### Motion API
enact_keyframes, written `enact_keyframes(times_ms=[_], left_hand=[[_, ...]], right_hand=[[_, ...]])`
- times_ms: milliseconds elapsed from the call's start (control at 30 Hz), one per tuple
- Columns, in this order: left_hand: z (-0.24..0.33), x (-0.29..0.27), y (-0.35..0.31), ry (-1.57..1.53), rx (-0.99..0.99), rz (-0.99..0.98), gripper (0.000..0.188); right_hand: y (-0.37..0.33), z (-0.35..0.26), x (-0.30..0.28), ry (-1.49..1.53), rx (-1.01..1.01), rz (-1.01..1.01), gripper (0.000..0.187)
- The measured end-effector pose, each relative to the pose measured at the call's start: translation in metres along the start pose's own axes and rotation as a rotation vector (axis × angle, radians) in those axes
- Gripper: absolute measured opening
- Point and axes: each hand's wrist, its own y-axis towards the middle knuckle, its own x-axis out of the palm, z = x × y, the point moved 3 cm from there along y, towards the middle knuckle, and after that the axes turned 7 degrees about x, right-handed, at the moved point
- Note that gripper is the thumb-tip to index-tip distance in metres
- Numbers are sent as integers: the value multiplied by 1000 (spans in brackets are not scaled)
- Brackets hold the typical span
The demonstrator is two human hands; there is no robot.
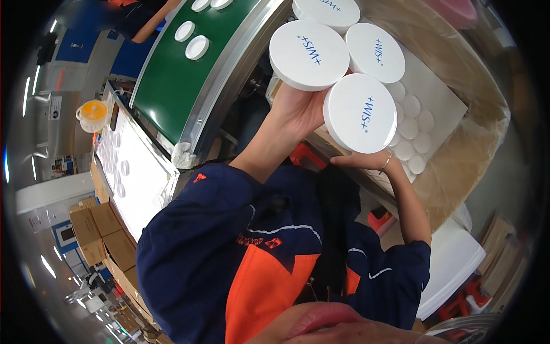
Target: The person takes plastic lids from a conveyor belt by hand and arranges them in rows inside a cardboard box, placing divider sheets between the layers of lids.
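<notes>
White round lids (pixel 309 54) make a bunch of four, held between the green belt (pixel 172 86) and the open box (pixel 484 117). The left hand (pixel 301 112) is behind them and the right hand (pixel 369 161) is by the nearest one, but most fingers hide behind the lids, so I cannot tell if they spread or pinch. More white discs (pixel 408 127) lie in the box, and small lids (pixel 184 31) lie on the belt

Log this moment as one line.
Left hand holds white discs | right hand at nearest disc's lower edge, grip hidden | open carton at right holds more discs | green conveyor at left carries others
</notes>
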Motion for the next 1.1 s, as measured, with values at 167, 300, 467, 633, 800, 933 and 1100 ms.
enact_keyframes(times_ms=[167, 300, 467, 633, 800, 933, 1100], left_hand=[[20, 6, -16, -38, 55, -3, 34], [44, 0, -30, 44, 148, -59, 33], [151, -10, -55, 1020, 767, 156, 28], [330, -50, -121, 2407, 1014, 763, 23], [406, -117, -151, 2972, 415, 868, 34], [401, -99, -145, 2731, 593, 900, 36], [289, 2, -74, 2598, 876, 665, 41]], right_hand=[[8, 11, 3, -42, 9, -62, 65], [13, 17, 3, -92, -77, 13, 74], [19, 26, 10, -12, -110, -35, 77], [19, 19, 13, -17, -85, -47, 79], [21, 24, 10, 10, -104, -33, 79], [21, 33, 5, -1, -113, -37, 77], [21, 34, 1, -50, -159, -12, 75]])
